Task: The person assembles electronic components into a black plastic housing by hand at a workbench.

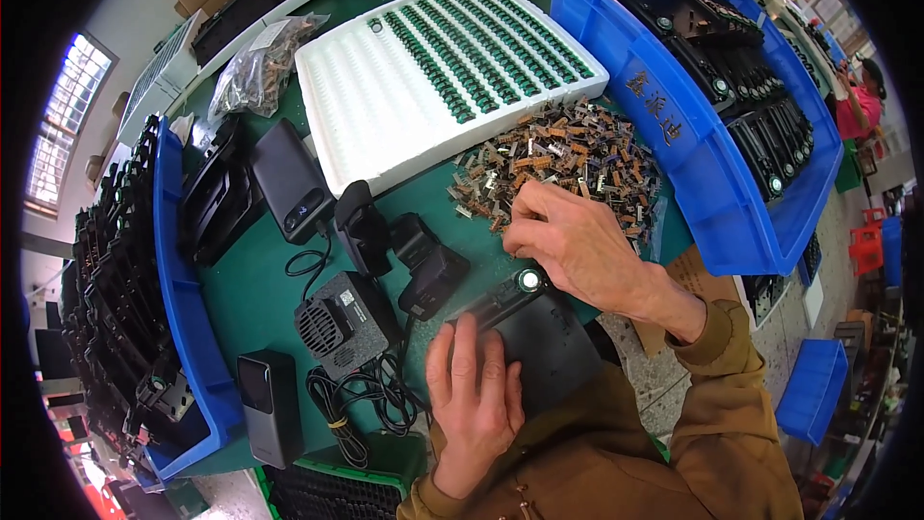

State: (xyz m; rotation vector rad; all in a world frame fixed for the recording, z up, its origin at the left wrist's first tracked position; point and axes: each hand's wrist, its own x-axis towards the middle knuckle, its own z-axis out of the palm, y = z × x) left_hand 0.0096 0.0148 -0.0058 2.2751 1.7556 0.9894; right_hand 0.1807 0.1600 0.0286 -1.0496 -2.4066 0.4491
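Low in the middle, my left hand lies over the edge of a black plastic casing, fingers bent onto it and holding it near my body. A round silvery part sits at the casing's far end. Just above that end is my right hand, its thumb and fingers pinched together; anything between the fingertips is too small or hidden to make out. Beyond the right hand spreads a heap of small brown, grey and metallic parts, close to its knuckles.
A white foam tray holds rows of green parts. Blue bins of black casings stand at right and left. Between them are a power bank, black cradles, a vented box, coiled cable and another power bank.
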